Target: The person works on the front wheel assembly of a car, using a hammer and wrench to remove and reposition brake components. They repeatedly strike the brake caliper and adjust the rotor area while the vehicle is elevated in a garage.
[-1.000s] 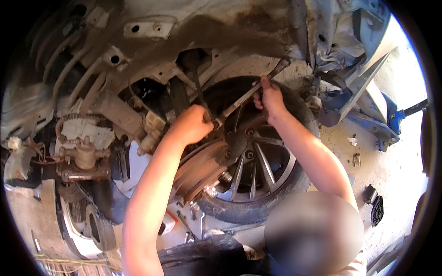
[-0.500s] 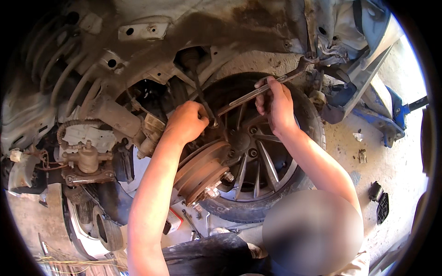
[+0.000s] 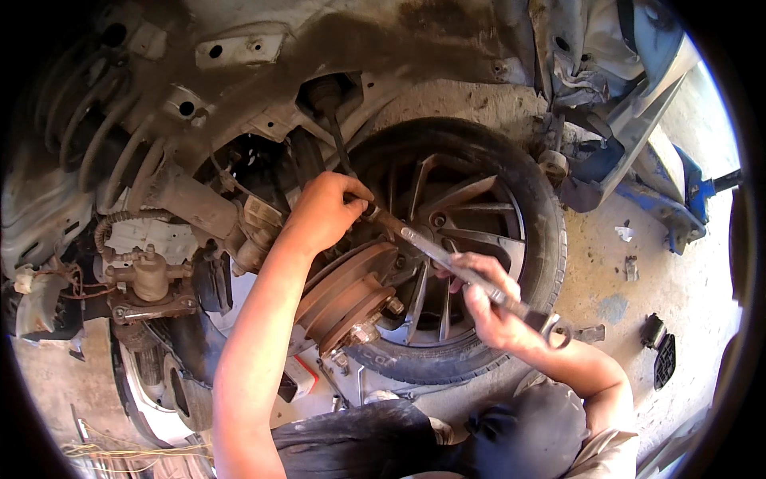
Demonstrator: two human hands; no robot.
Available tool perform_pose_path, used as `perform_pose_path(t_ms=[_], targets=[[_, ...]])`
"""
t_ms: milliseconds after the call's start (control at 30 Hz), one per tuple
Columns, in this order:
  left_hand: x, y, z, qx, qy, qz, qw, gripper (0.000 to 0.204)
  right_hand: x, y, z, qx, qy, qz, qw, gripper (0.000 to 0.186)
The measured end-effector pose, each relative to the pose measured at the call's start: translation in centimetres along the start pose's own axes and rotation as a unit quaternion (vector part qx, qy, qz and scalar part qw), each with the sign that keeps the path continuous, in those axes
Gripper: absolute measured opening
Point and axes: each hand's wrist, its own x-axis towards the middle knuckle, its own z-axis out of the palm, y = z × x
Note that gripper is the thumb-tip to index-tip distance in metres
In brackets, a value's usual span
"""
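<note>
My left hand (image 3: 321,212) is closed at the lower end of a thin tie rod (image 3: 341,148), which comes down from a boot in the car's underbody. Fingertips and rod end meet the tip of a long metal wrench (image 3: 431,250); whether they pinch the wrench too is hidden. Wrapped round the wrench's shaft is my right hand (image 3: 496,310). The wrench slants down to the right, its hooked jaw beyond my right wrist. Just below my left hand sits a rusty brake disc (image 3: 339,297) with its hub and studs.
Behind the hands a wheel with a black tyre (image 3: 545,209) lies on the floor. A coil spring (image 3: 100,148) and caliper (image 3: 152,279) are at left, a blue jack (image 3: 686,195) at right. A dark cap (image 3: 546,419) shows at the lower right; small tools lie below the disc.
My right hand has moved down and toward me, swinging the wrench's jaw end from upper right to lower right. My left hand stays at the rod end.
</note>
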Motion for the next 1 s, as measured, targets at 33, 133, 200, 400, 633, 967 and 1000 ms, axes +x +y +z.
perform_pose_path(t_ms=[33, 133, 200, 400, 633, 967, 1000], targets=[[0.0, -0.1, 0.1, 0.015, 0.008, 0.011, 1.000, 0.018, -1.1, 0.5, -0.2, -0.022, -0.032, 0.019, 0.999, 0.037], [0.2, 0.4, 0.2, 0.036, -0.001, 0.010, 0.999, 0.018, -2.1, 2.1, 0.3, -0.060, -0.073, -0.029, 0.995, 0.043], [0.0, 0.5, 0.2, 0.049, 0.005, 0.013, 0.999, 0.018, -2.4, 2.3, 0.9, 0.000, -0.045, -0.014, 0.999, 0.045], [-0.2, 0.9, -0.1, 0.054, 0.013, 0.001, 0.998, 0.018, -1.6, 2.2, 0.5, 0.058, 0.031, 0.057, 0.996, 0.048], [-0.1, 0.8, 0.0, 0.043, 0.003, -0.026, 0.999, 0.019, -0.2, 2.1, -0.1, 0.189, 0.089, 0.171, 0.963, 0.053], [-0.1, 2.3, -0.5, 0.044, -0.020, -0.045, 0.998, 0.018, -0.1, 2.6, -0.1, 0.183, 0.115, 0.185, 0.959, 0.053], [0.0, 2.3, -0.4, 0.037, -0.026, -0.057, 0.997, 0.018, 0.4, 2.7, -0.5, 0.201, 0.137, 0.203, 0.949, 0.053]])
